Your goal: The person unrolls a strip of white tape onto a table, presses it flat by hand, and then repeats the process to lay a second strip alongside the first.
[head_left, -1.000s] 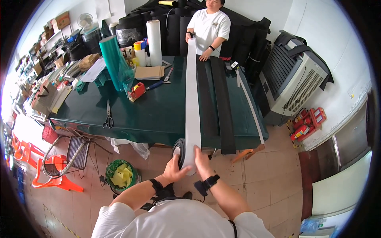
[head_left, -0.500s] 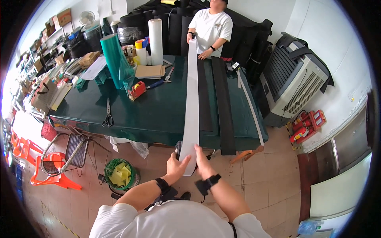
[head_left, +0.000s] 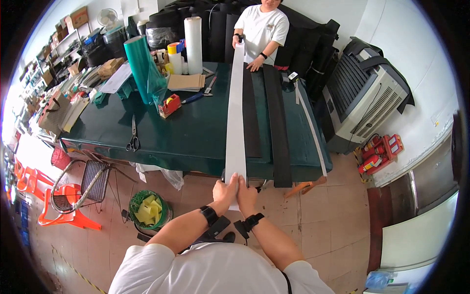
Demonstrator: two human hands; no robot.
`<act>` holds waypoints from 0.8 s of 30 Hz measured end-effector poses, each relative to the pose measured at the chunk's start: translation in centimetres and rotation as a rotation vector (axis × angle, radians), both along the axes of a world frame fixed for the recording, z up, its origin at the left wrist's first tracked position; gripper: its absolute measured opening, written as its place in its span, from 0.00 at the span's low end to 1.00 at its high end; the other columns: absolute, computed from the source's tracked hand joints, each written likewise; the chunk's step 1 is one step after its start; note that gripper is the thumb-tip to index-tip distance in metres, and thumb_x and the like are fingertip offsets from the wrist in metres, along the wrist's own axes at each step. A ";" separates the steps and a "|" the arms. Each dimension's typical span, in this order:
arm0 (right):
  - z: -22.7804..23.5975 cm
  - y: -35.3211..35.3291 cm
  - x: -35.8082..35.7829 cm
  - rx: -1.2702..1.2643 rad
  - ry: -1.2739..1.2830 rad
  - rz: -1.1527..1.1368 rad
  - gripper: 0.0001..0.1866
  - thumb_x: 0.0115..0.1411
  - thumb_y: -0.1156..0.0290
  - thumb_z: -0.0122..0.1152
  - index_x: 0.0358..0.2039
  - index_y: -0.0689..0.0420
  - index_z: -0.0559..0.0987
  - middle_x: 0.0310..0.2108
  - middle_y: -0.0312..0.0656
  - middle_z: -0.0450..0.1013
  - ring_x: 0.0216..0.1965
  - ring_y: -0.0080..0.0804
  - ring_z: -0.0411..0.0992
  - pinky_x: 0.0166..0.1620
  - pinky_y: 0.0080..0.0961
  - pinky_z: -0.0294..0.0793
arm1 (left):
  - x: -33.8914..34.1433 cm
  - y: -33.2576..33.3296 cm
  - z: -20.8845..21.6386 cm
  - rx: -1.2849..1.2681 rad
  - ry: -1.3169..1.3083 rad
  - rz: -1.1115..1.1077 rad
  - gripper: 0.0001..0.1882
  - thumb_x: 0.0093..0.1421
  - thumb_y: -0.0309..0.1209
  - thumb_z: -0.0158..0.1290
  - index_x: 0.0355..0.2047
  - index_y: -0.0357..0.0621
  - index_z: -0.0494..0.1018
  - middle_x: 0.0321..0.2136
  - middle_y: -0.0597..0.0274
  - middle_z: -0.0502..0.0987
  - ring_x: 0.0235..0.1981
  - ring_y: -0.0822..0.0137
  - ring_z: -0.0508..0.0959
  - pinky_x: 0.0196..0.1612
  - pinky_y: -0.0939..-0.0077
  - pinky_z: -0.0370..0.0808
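Observation:
A long white strip (head_left: pixel 236 117) runs lengthwise over the table, its near end reaching past the table's front edge. My left hand (head_left: pixel 224 192) grips its left edge and my right hand (head_left: pixel 246 194) its right edge. Their thumbs lie close together on top, while most fingers are hidden underneath. Across the table, a person in a white shirt (head_left: pixel 267 27) holds the far end in one hand and rests the other on the tabletop. Right of the white strip lie a black strip (head_left: pixel 252 127) and a longer black strip (head_left: pixel 277 122).
The dark green table (head_left: pixel 186 142) bears scissors (head_left: pixel 133 134), a red tape dispenser (head_left: pixel 170 105), a green roll (head_left: pixel 138 68), a white roll (head_left: pixel 194 46) and a narrow pale strip (head_left: pixel 311 125). Around it are a green bin (head_left: pixel 165 215), a chair (head_left: pixel 93 183) and an air cooler (head_left: pixel 364 98).
My hands have come closer together and moved slightly toward the table along the white strip. My thumbs now nearly meet on top, and the strip looks straighter.

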State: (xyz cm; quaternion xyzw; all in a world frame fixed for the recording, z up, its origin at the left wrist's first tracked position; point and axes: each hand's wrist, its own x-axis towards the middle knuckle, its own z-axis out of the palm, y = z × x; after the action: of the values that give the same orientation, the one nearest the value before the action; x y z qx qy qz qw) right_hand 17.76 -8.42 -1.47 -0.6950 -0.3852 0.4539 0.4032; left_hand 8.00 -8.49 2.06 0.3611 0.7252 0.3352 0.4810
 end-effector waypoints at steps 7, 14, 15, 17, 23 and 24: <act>-1.1 0.2 0.5 0.067 0.050 0.010 0.39 0.59 0.40 0.56 0.39 0.75 0.79 0.37 0.63 0.78 0.40 0.52 0.78 0.42 0.41 0.73 | -0.5 -0.5 -3.7 0.125 0.222 0.058 0.44 0.54 0.64 0.56 0.45 0.25 0.73 0.39 0.32 0.79 0.44 0.40 0.80 0.46 0.57 0.77; 0.7 2.4 0.7 -0.189 0.161 0.065 0.38 0.60 0.41 0.57 0.43 0.73 0.79 0.37 0.63 0.78 0.40 0.51 0.78 0.41 0.40 0.74 | -0.7 -3.2 -5.5 0.374 0.180 -0.026 0.43 0.55 0.62 0.57 0.46 0.24 0.71 0.36 0.36 0.79 0.41 0.43 0.81 0.43 0.58 0.77; 0.6 1.9 0.7 -0.143 0.113 0.065 0.38 0.60 0.41 0.57 0.43 0.73 0.78 0.37 0.62 0.78 0.40 0.51 0.78 0.41 0.40 0.74 | -0.6 -3.2 -5.7 0.418 0.112 -0.030 0.44 0.55 0.62 0.58 0.46 0.24 0.71 0.36 0.36 0.80 0.41 0.42 0.81 0.43 0.57 0.77; 0.0 0.7 0.4 -0.051 0.016 0.068 0.37 0.61 0.42 0.57 0.44 0.73 0.78 0.37 0.62 0.78 0.39 0.50 0.78 0.40 0.40 0.74 | -1.1 -1.6 -5.7 0.316 -0.016 0.021 0.43 0.55 0.61 0.58 0.46 0.24 0.71 0.36 0.37 0.80 0.40 0.43 0.81 0.43 0.57 0.77; -2.8 -3.9 -0.6 0.329 -0.063 0.156 0.34 0.62 0.45 0.56 0.44 0.71 0.77 0.37 0.58 0.78 0.38 0.47 0.78 0.40 0.39 0.74 | -4.0 3.6 -4.4 -0.117 -0.653 0.073 0.40 0.57 0.57 0.58 0.52 0.29 0.69 0.38 0.48 0.80 0.38 0.56 0.81 0.40 0.60 0.77; -3.2 -4.2 -0.6 0.362 -0.082 0.177 0.33 0.63 0.46 0.56 0.45 0.71 0.76 0.36 0.55 0.78 0.37 0.44 0.78 0.40 0.38 0.74 | -3.9 3.5 -4.5 -0.113 -0.656 0.076 0.40 0.57 0.57 0.58 0.52 0.29 0.69 0.38 0.48 0.80 0.38 0.56 0.81 0.40 0.60 0.77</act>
State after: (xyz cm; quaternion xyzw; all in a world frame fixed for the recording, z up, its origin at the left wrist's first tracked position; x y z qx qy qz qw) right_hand 17.15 -12.61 -4.70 -0.5926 -0.5362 0.3822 0.4640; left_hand 4.10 -5.01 -2.40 0.1795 0.5620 0.4106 0.6952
